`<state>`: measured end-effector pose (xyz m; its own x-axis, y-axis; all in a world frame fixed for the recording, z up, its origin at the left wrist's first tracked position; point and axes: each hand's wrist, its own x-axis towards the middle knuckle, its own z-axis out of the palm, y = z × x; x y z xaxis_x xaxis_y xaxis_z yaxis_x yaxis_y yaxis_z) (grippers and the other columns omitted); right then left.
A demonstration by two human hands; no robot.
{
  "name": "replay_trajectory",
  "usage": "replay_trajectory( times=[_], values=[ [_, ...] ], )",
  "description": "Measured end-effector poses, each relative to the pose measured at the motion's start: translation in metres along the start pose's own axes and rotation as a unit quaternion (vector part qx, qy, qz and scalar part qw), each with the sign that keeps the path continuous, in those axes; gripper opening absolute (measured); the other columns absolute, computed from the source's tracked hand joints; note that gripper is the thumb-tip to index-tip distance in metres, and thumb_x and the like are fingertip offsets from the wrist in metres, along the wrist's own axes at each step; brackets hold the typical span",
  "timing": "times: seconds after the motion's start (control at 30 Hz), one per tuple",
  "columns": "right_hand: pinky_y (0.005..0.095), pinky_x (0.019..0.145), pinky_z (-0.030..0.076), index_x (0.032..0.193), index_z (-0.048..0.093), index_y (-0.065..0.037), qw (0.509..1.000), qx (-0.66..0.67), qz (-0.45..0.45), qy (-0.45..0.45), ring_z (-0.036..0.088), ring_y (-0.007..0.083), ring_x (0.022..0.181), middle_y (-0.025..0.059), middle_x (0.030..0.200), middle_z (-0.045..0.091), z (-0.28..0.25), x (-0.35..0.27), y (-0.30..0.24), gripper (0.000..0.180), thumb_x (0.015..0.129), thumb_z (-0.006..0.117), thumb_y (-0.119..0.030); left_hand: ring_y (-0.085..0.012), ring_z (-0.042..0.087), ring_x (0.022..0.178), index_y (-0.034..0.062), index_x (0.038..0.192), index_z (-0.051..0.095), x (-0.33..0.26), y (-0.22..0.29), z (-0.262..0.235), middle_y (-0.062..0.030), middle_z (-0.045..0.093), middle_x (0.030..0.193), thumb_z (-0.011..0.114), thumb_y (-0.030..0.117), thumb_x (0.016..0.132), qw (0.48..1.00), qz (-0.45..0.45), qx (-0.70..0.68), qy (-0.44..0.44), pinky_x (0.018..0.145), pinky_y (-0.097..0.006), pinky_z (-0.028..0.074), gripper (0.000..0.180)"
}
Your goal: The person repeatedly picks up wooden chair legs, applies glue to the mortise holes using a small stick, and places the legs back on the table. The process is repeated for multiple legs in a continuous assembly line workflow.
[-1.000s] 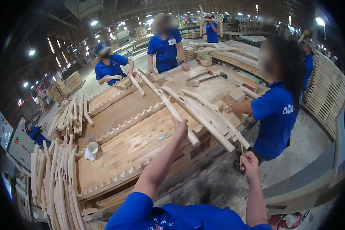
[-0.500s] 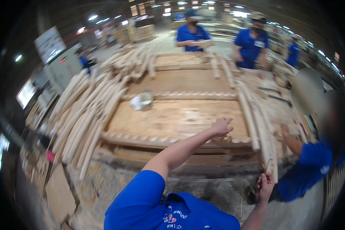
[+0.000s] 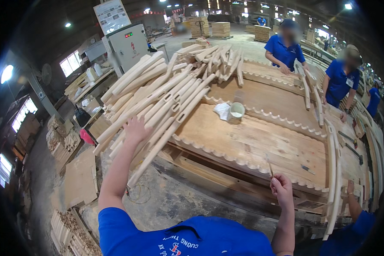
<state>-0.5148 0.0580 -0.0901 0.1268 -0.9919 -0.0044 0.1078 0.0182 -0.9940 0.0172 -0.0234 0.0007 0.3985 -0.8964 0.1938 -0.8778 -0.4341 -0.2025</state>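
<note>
My left hand (image 3: 136,129) reaches out with fingers spread and rests on a pile of long curved wooden pieces (image 3: 166,98) stacked at the left end of a big wooden workbench (image 3: 260,141). My right hand (image 3: 281,187) is closed around a thin stick-like tool (image 3: 269,165) that points up, just in front of the bench's scalloped front rail (image 3: 243,162). A white cup (image 3: 237,110) with a crumpled white rag (image 3: 222,111) stands on the bench behind the pile.
Two people in blue shirts (image 3: 283,51) (image 3: 341,81) work at the bench's far side with curved pieces (image 3: 313,94). A third person's arm (image 3: 354,209) shows at the right. A grey electrical cabinet (image 3: 130,45) stands far left. Wood stacks (image 3: 72,230) lie on the floor.
My view has swung left. My left hand moved from the bench's middle to the pile of curved pieces at the left. My right hand kept its closed grip near the front rail.
</note>
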Motion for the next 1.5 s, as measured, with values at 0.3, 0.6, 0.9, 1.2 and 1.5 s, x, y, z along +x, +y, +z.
replay_trajectory(
  times=[0.3, 0.6, 0.9, 1.2, 1.5],
  values=[
    [0.0171, 0.049, 0.035, 0.094, 0.059, -0.002, 0.997, 0.022, 0.003, -0.075, 0.044, 0.0031, 0.056, -0.0008, 0.068, 0.053, 0.1, 0.048, 0.015, 0.013, 0.09, 0.055, -0.013, -0.0327, 0.057, 0.107, 0.0025, 0.116, 0.054, 0.081, -0.162, 0.018, -0.0211, 0.06, 0.112, 0.067, 0.032, 0.059, 0.987, 0.022, -0.101, -0.125, 0.09, -0.041, 0.044, 0.066],
    [0.0277, 0.057, 0.043, 0.099, 0.061, -0.002, 0.947, -0.292, -0.119, 0.055, 0.054, 0.0139, 0.06, 0.0064, 0.065, 0.057, 0.063, 0.11, 0.003, 0.024, 0.09, 0.052, -0.022, -0.0164, 0.059, 0.064, -0.0031, 0.089, 0.056, 0.043, -0.111, -0.009, -0.0127, 0.06, 0.075, 0.065, 0.016, 0.067, 0.907, 0.009, -0.393, -0.147, 0.053, -0.033, 0.046, 0.031],
    [0.0443, 0.07, 0.051, 0.089, 0.066, -0.01, 0.692, -0.71, -0.115, 0.065, 0.066, 0.0297, 0.082, 0.0125, 0.084, 0.067, 0.069, 0.242, -0.077, 0.016, 0.083, 0.051, -0.014, -0.009, 0.052, 0.061, 0.0033, 0.1, 0.051, -0.146, -0.012, -0.016, -0.0027, 0.054, 0.075, 0.067, 0.013, 0.072, 0.702, -0.024, -0.663, -0.257, 0.055, -0.024, 0.043, 0.034],
    [0.0452, 0.074, 0.051, 0.096, 0.068, -0.011, 0.574, -0.809, -0.126, -0.009, 0.066, 0.0283, 0.091, 0.0089, 0.097, 0.068, 0.116, 0.303, -0.075, 0.018, 0.082, 0.056, -0.012, -0.0098, 0.051, 0.052, 0.002, 0.097, 0.049, -0.228, 0.13, 0.096, -0.0032, 0.053, 0.069, 0.065, 0.009, 0.077, 0.586, -0.043, -0.761, -0.274, 0.047, -0.024, 0.043, 0.026],
    [0.0436, 0.075, 0.052, 0.099, 0.068, -0.01, 0.593, -0.801, -0.08, -0.007, 0.065, 0.0276, 0.095, 0.0099, 0.102, 0.067, 0.111, 0.318, -0.047, 0.02, 0.083, 0.056, -0.014, -0.0125, 0.052, 0.051, 0.0012, 0.097, 0.046, -0.245, 0.16, 0.121, -0.005, 0.053, 0.069, 0.06, 0.004, 0.079, 0.521, -0.058, -0.797, -0.3, 0.047, -0.026, 0.043, 0.024]
  ],
)
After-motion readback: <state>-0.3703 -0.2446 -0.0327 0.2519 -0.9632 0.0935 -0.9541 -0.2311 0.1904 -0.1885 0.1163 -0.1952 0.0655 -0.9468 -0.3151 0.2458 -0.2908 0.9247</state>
